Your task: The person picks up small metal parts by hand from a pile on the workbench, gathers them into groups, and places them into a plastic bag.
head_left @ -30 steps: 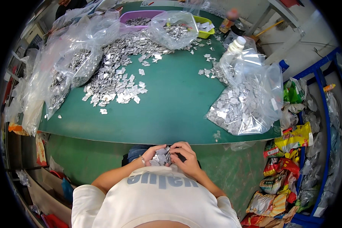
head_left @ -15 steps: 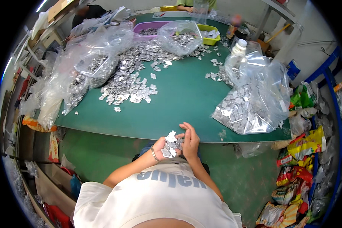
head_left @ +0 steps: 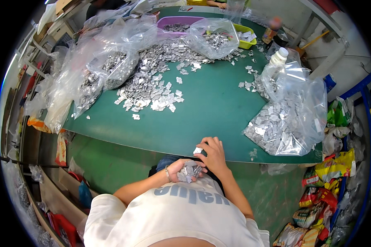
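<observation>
My left hand [head_left: 175, 170] is cupped palm up near my body, holding a heap of small flat silver-grey metal pieces [head_left: 189, 171]. Just above it, by the table's front edge, my right hand [head_left: 215, 156] pinches one bright flat metal piece [head_left: 198, 150] between thumb and fingers. A wide pile of similar pieces [head_left: 152, 88] covers the left and back of the green table [head_left: 210, 103]. On the right part of the table lies a clear plastic bag [head_left: 282, 123] filled with such pieces.
Clear bags [head_left: 113, 68] of metal pieces crowd the table's left side. At the back are a purple basin [head_left: 165, 21], a yellow-green basket [head_left: 247, 41] and another open bag [head_left: 212, 41]. A white bottle [head_left: 278, 57] stands by the right bag. Colourful packages [head_left: 336, 166] fill a blue rack.
My right hand has moved slightly right and away from the left palm, now with a single piece in its fingertips. The left hand has dropped a little lower. The whole view has shifted slightly.
</observation>
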Demonstrator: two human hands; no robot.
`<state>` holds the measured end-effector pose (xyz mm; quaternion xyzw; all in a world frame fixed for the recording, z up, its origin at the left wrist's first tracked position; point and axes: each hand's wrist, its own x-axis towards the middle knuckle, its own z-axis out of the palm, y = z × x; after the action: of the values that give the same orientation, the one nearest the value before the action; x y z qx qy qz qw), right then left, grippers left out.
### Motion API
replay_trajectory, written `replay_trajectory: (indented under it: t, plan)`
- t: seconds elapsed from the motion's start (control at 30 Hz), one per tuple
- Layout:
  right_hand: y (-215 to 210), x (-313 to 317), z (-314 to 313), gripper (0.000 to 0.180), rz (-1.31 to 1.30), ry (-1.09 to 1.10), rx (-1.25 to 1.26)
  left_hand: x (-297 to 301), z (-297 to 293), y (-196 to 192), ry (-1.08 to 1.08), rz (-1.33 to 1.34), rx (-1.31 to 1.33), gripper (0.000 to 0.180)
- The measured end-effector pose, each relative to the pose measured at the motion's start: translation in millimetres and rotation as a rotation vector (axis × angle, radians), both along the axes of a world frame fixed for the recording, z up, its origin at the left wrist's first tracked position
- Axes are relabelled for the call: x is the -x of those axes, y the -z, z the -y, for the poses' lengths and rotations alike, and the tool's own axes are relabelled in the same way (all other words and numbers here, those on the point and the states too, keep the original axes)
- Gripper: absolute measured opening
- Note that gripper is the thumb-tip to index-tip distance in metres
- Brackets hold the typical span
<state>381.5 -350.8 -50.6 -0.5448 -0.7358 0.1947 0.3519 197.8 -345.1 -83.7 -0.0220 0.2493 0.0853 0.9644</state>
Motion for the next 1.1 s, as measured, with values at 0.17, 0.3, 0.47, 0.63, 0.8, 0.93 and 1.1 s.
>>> replay_trajectory:
  t: [0.17,0.3,0.47,0.63,0.8,0.93,1.1]
  plan:
    - [3,-2,0,0.019,-0.265,0.120,0.209,-2,-6,-17,-0.008,0.021,-0.020,0.034]
    - [-40,-5,16,0.014,-0.827,0.232,0.499,-19,-15,-36,-0.006,-0.065,-0.045,0.034]
    - [-43,-11,25,0.017,-0.144,0.101,-0.004,-46,-27,-39,-0.054,0.023,0.032,0.029]
    - [-49,-26,27,0.025,-0.282,0.294,-0.213,-78,-41,-37,-0.054,0.059,0.032,0.023]
    - [-44,-53,29,0.021,-0.519,0.580,-0.358,-124,-70,-73,-0.040,0.152,0.079,0.028]
    - [-29,-80,34,0.040,-0.545,0.886,-0.509,-185,-103,-116,0.027,0.229,0.010,0.032]
    - [-95,-169,39,0.068,0.169,1.109,-0.464,-282,-125,-195,0.166,0.405,-0.127,0.032]
